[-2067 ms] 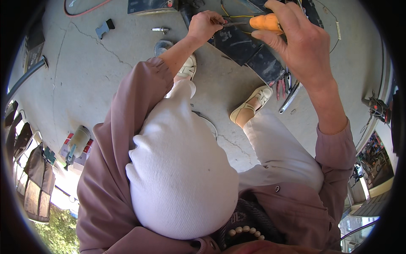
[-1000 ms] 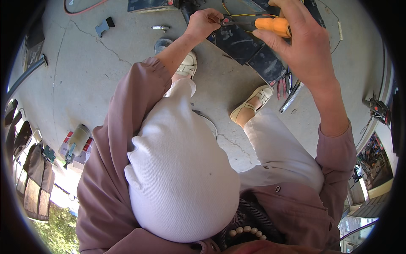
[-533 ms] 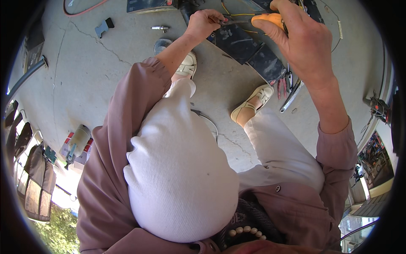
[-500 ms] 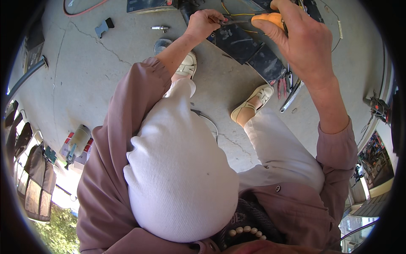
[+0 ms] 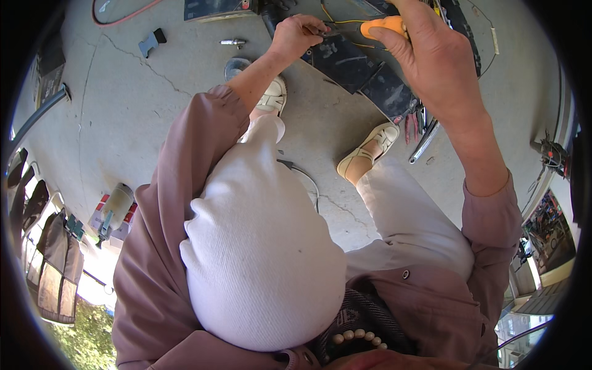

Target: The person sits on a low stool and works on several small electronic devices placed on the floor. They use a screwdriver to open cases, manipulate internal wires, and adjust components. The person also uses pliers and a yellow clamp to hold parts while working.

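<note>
My right hand (image 5: 441,77) is closed round the orange handle of a screwdriver (image 5: 383,26), whose shaft points left toward my other hand. With fingertips pinched together, my left hand (image 5: 295,36) holds something small and dark at the shaft's tip; what it is I cannot make out. Under and beside both hands lies a dusty black panel-like part (image 5: 345,65) on the floor, with a yellow wire (image 5: 345,22) running behind it. Red-handled pliers (image 5: 412,128) and a long chrome tool (image 5: 424,145) lie off its near right end.
A spark plug (image 5: 233,42), a black-and-grey clip-like piece (image 5: 152,43) and a red hose (image 5: 126,20) lie on the concrete at left. A dark box (image 5: 221,8) stands at the far edge. My shoes (image 5: 373,148) flank the near side of the black part.
My right hand and the screwdriver have shifted slightly left, with the hand turned a little. My left hand stays almost where it was.
</note>
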Motion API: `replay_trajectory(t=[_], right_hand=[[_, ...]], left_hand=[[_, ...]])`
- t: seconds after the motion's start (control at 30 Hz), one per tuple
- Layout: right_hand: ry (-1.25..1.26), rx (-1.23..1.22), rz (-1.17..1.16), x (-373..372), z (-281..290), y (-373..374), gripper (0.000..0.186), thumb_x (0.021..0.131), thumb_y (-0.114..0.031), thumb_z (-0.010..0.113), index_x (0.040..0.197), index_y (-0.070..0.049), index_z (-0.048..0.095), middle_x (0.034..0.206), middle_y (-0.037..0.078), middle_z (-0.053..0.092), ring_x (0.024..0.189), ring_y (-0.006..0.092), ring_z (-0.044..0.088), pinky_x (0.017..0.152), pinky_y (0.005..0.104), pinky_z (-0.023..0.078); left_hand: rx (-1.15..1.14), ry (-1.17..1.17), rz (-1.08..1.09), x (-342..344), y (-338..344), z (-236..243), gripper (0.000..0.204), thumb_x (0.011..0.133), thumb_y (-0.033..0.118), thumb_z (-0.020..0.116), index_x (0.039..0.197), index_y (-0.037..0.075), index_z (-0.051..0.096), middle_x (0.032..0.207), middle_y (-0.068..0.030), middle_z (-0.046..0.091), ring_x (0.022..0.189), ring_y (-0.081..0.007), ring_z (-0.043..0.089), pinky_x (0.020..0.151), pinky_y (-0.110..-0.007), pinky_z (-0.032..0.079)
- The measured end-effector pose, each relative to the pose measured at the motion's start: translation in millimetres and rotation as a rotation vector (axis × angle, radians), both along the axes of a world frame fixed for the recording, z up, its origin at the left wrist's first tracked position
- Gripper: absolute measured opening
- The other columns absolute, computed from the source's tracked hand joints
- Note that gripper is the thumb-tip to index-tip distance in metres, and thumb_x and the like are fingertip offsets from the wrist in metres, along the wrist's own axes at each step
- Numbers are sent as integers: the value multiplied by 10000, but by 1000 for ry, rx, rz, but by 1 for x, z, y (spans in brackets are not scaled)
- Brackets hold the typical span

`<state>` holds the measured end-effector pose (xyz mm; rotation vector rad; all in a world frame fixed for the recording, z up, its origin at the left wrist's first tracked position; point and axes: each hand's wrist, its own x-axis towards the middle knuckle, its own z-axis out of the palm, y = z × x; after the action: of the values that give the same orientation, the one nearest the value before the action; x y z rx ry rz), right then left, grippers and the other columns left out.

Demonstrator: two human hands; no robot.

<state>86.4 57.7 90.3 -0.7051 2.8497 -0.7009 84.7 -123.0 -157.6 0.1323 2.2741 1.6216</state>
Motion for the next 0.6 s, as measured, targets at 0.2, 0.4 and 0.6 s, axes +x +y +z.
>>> replay_trajectory(t=[0.2, 0.4, 0.6], right_hand=[[287, 11, 191, -13, 9, -5, 398, 766, -146, 765, 1092, -23, 572, 846, 110, 616, 742, 347, 623, 656, 403, 506], [139, 66, 75, -2, 3, 1, 392, 749, -114, 750, 1079, -6, 568, 901, 134, 596, 772, 340, 615, 646, 397, 498], [234, -39, 140, -10, 7, -2, 336, 759, -162, 763, 1012, -15, 597, 820, 113, 586, 730, 326, 621, 631, 396, 504]], left_hand=[[-20, 34, -2, 0, 2, 1, 270, 748, 1, 749, 1013, 47, 721, 959, -35, 673, 808, -117, 649, 750, -261, 529], [-52, 42, 6, 1, 1, 6, 281, 740, 11, 756, 1017, 53, 722, 934, -38, 666, 793, -122, 651, 743, -258, 530], [-30, 62, 2, -1, 3, 0, 265, 738, 9, 754, 998, 51, 727, 924, -33, 663, 784, -121, 649, 731, -258, 530]])
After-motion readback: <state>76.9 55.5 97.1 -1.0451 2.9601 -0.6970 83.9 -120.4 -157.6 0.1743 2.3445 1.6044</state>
